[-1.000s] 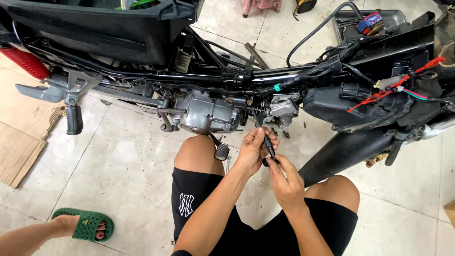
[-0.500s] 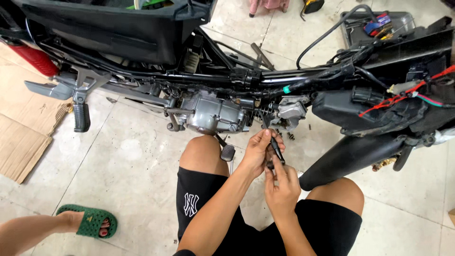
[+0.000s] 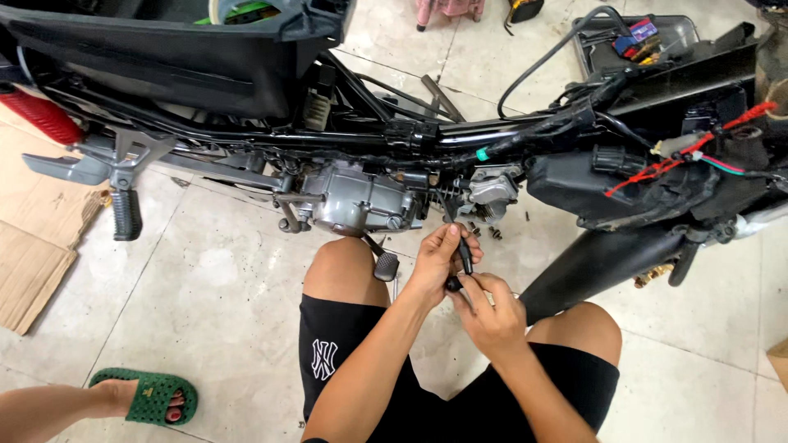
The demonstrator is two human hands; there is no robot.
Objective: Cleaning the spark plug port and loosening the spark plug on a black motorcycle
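Note:
I crouch beside a stripped motorcycle with its grey engine [image 3: 355, 201] and carburettor [image 3: 491, 190] exposed. My left hand [image 3: 439, 258] grips a thin black cable [image 3: 465, 253] that runs up toward the engine area. My right hand [image 3: 491, 310] pinches the small black cap at the cable's lower end [image 3: 453, 284], just under the left hand. Both hands meet above my knees, in front of the engine. What the cable joins higher up is hidden among the wiring.
The black frame and wire harness [image 3: 525, 135] run across the top, with a black front mudguard [image 3: 591, 262] at right. A footpeg [image 3: 125, 215] sticks out at left over cardboard [image 3: 33, 262]. Another person's foot in a green sandal [image 3: 148, 398] rests bottom left. A parts tray [image 3: 636, 41] lies behind.
Both hands have stayed on the cable, shifting it slightly lower and closer to my knees. The view has tilted a little; the motorcycle has not moved.

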